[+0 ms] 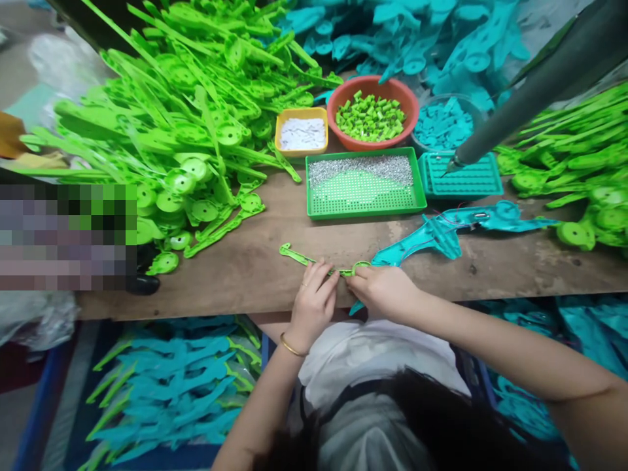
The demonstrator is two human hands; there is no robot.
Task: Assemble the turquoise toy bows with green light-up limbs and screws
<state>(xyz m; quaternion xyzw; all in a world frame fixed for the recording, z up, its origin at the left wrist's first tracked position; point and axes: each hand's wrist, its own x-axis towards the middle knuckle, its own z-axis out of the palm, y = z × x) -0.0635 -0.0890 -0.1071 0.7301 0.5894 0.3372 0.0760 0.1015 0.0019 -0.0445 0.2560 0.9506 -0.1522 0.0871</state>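
Note:
A long, thin green plastic part [294, 254] lies across the near side of the wooden bench, with a ring-shaped end by my right hand. Closed around its middle is my left hand [314, 297], a gold bangle at the wrist. My right hand [385, 288] pinches the same part near the ring end; its fingertips are partly hidden. Just beyond my right hand, a turquoise plastic shell [441, 237] lies on the bench, with thin wires and a small metal piece in it. One turquoise end shows below my right hand.
A dark screwdriver-like tool [483, 134] slants in from the upper right. Below it are a green tray [366, 212] with small metal pieces and a turquoise basket [461, 190]. Behind stand a red bowl [338, 131] and yellow tub [294, 152]. Green parts [191, 118] heap left.

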